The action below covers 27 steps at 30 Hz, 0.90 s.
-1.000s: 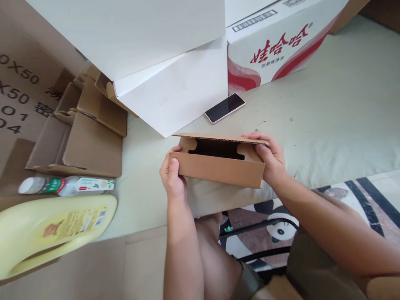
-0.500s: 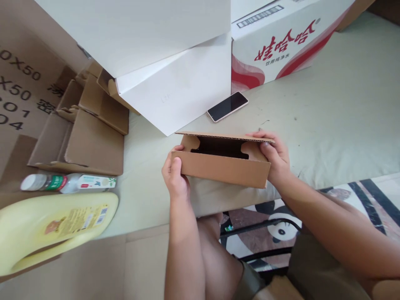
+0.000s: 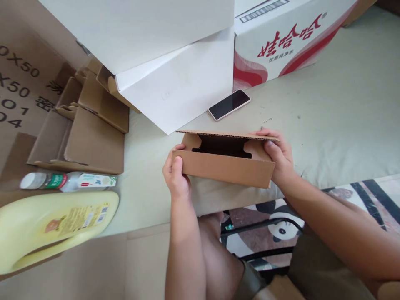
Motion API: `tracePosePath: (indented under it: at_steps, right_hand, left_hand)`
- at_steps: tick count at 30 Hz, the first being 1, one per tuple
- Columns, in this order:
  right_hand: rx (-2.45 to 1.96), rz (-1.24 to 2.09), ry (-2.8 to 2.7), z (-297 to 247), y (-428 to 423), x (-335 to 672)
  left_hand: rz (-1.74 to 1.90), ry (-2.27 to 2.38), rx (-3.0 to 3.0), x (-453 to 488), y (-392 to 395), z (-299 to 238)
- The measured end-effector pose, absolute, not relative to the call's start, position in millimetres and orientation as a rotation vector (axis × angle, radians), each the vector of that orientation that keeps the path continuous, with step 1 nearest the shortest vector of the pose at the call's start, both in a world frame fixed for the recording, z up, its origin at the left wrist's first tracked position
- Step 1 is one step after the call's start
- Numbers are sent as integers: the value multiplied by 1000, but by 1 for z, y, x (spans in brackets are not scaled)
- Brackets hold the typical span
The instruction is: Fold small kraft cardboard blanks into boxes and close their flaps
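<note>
A small brown cardboard box (image 3: 225, 168) rests on the pale green padded surface (image 3: 328, 116) near its front edge. Its lid flap stands partly open, and the inside shows dark. My left hand (image 3: 175, 175) grips the box's left end, thumb on the front wall. On the right end sits my right hand (image 3: 279, 156), fingers curled over the lid's corner. Both hands are closed on the box.
A phone (image 3: 229, 104) lies face up behind the box. Large white boxes (image 3: 175, 87) and a red-and-white printed carton (image 3: 281, 46) stand at the back. To the left are folded brown cartons (image 3: 90, 137), a lying bottle (image 3: 67, 181) and a yellow container (image 3: 53, 225).
The box and both hands keep their grip and pose; they have shifted slightly to the right in view as the camera moved a little.
</note>
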State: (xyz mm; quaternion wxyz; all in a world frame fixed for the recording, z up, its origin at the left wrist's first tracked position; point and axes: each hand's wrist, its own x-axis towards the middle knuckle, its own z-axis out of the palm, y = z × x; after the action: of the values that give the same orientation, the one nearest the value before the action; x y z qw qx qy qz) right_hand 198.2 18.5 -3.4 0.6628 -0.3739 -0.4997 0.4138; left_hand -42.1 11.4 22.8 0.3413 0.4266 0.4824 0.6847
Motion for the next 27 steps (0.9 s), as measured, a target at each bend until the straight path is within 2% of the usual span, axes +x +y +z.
tracePosePath:
  at_steps: [27]
  right_hand:
    - [-887, 943, -1159, -2, 18, 200]
  left_hand:
    - [1777, 1265, 1108, -41, 10, 25]
